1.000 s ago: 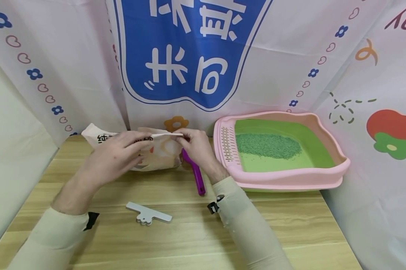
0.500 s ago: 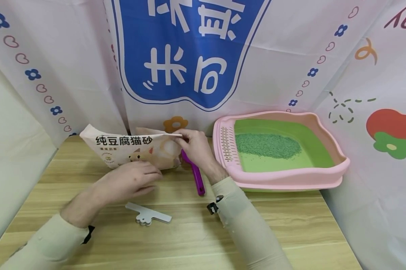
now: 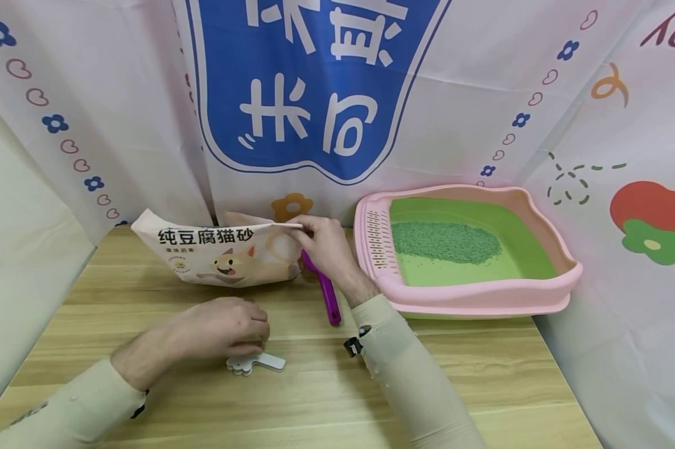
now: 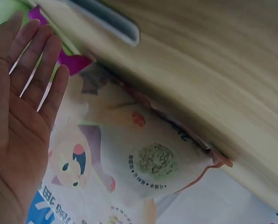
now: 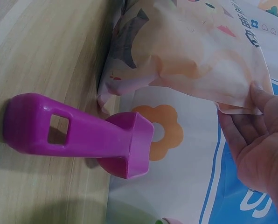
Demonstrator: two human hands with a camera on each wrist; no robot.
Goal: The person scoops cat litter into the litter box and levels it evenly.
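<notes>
My right hand (image 3: 325,246) pinches the top right corner of a cat litter bag (image 3: 264,255), which stands upright at the back left with a cartoon cat on its front. In the right wrist view, the thumb lies on one face of the bag and the fingers behind it. My left hand (image 3: 222,327) is over a grey sealing clip (image 3: 271,362) and hides its left end. Whether it touches the clip cannot be told. The left fingers (image 4: 36,65) look straight and slightly spread in the left wrist view, and hold nothing.
A purple scoop (image 3: 329,296) lies between the bag and a pink and green litter tray (image 3: 483,296). Green pellets (image 3: 446,242) form a heap inside the tray. A printed cloth (image 3: 472,81) hangs behind the wooden table (image 3: 427,386).
My left hand has left the bag's top edge and come down toward me to the clip, uncovering the bag's front. The right hand keeps its hold on the corner.
</notes>
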